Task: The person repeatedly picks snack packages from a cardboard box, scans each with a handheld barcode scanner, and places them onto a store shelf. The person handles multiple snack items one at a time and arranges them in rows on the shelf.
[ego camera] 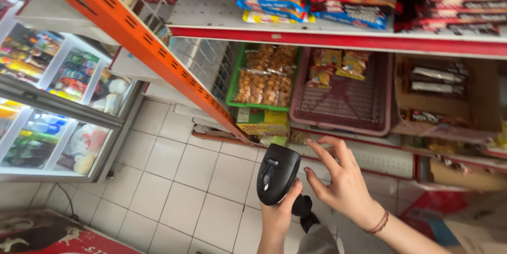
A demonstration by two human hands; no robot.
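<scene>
Floor: white square tiles [174,180] with dark grout lines, lit evenly and bright.
Shelving: red shelves [338,40] on an orange slotted upright [142,43], with a white perforated back panel [211,8].
Left side: glass-door cooler [58,111] with white frames.
Lower left corner: red chest lid [47,235] with white markings.
Lower right: brown cardboard boxes [465,177].

Two bare forearms, no sleeves in view, left hand [278,213] without rings or watch, right hand [340,182] likewise ringless, thin reddish-brown cord bracelet [378,223] doubled round right wrist, nails short, unpainted
</scene>
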